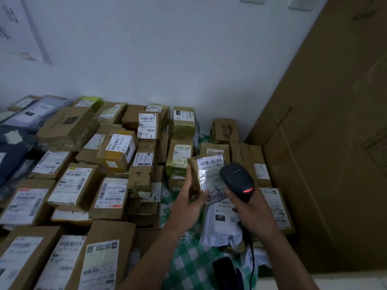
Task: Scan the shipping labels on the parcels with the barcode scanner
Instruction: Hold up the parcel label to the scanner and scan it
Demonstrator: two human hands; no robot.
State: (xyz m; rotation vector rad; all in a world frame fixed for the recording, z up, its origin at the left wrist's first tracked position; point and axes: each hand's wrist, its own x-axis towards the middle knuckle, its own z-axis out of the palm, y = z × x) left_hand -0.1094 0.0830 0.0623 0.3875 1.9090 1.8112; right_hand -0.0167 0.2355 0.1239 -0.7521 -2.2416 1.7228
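head view: parcel (pixel 209 165) and scanner (pixel 237 179) held between stacked boxes (pixel 72 185) and carton (pixel 326 143).

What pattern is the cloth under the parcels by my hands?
The cloth is green-and-white checked, seen best in the head view.

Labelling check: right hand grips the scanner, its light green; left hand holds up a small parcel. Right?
No: head view shows the light on the scanner red, not green. The right hand does grip the scanner, and the left hand holds up the small parcel.
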